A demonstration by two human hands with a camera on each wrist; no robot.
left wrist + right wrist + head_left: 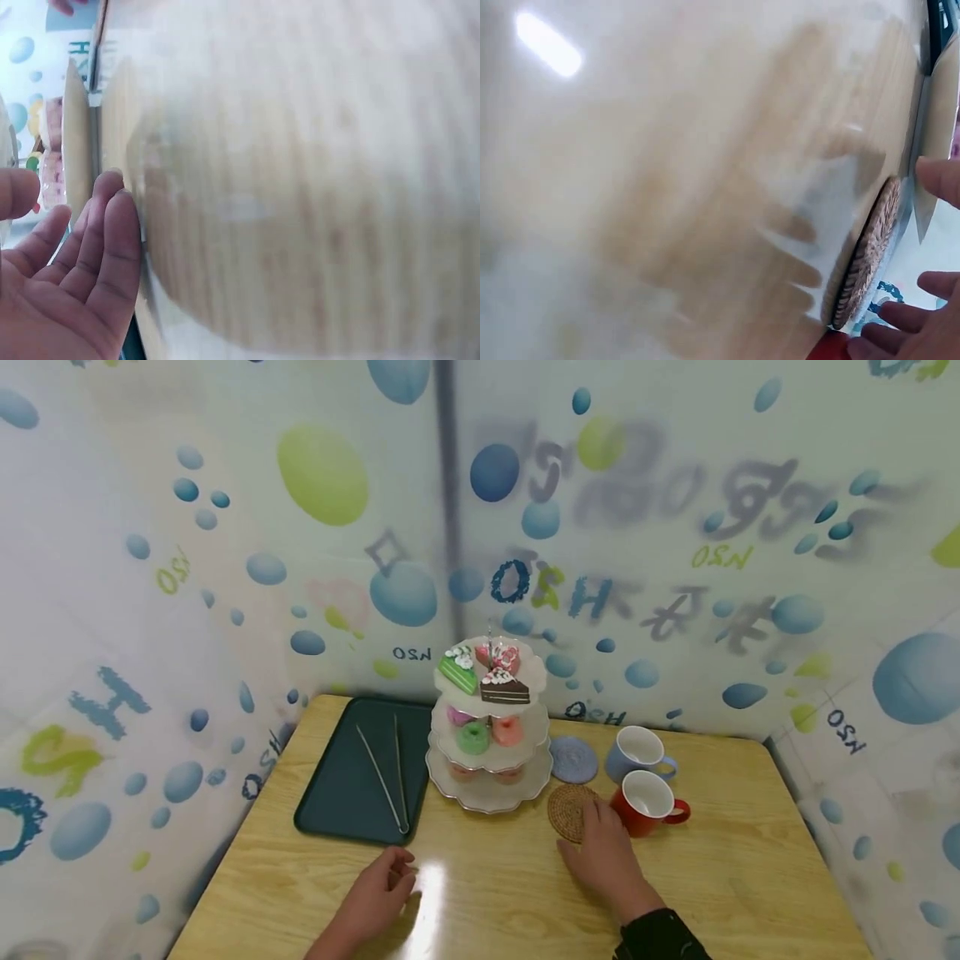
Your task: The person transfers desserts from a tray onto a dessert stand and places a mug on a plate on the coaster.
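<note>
My right hand (603, 856) reaches to the brown woven coaster (564, 811), its fingertips overlapping the coaster's right side in the head view. The right wrist view has the woven coaster (868, 259) flat on the wood, with thumb and fingers (904, 319) spread apart above it. Just right of those fingers stands a red mug (643, 804) with a white inside. The left hand (377, 893) is loosely bent and holds nothing, in front of the dark green tray (341, 793). Metal tongs (400, 777) lie on that tray.
A three-tier white stand (487, 797) with cake slices and doughnuts stands at the back middle. Behind the brown coaster lies a blue-grey coaster (573, 759), and a blue mug (618, 762) stands behind the red one. Patterned curtains (330, 610) border the wooden table (510, 893).
</note>
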